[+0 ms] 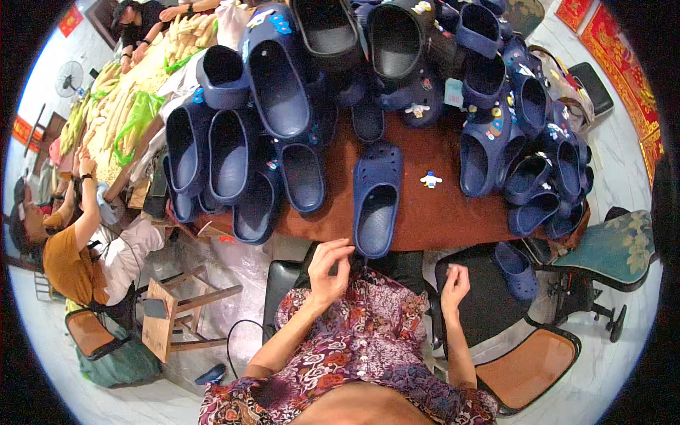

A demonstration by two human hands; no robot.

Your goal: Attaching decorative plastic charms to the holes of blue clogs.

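My left hand (328, 268) hovers just below the table's near edge, fingers loosely curled and apart, holding nothing I can make out. It is nearest to a single navy clog (377, 198) lying lengthwise at the edge of the brown table (439, 212). My right hand (454, 282) hangs lower over my lap, fingers bent, empty as far as I can see. A small white and blue shoe charm (430, 180) lies on the bare tabletop right of that clog. My patterned floral clothing fills the lower middle.
Piles of navy clogs (276, 85) cover the table's left, back and right side (528, 142). One clog (516, 269) lies on a black seat at right. A chair with an orange seat (528, 368), a wooden stool (177, 312), and people at another table at left.
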